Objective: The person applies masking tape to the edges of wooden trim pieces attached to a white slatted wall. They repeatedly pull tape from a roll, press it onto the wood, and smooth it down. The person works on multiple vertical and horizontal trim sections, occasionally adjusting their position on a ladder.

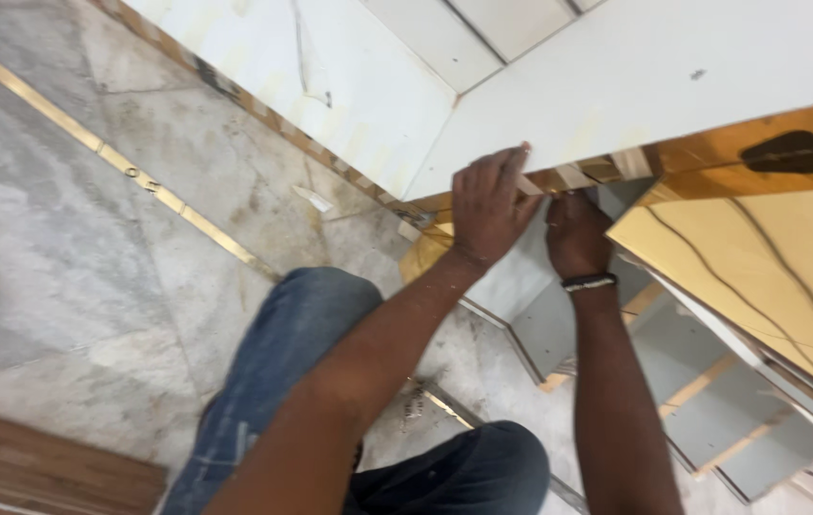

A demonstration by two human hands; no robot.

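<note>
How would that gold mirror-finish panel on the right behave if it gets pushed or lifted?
The gold mirror-finish panel looks flat and straight-edged, so probably stiff, not floppy. Its glossy face likely slips under bare fingers and may scratch or crack. It rests tilted on a white slatted frame, so a push could slide it.

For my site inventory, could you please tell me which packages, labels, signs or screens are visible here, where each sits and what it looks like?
None in view: no package, label, sign or screen.
Nearest lookalike: a dark hexagonal patch on the glossy gold panel, upper right; I cannot tell what it is.
Both the left hand and the right hand work at the white panel's lower edge.
</note>
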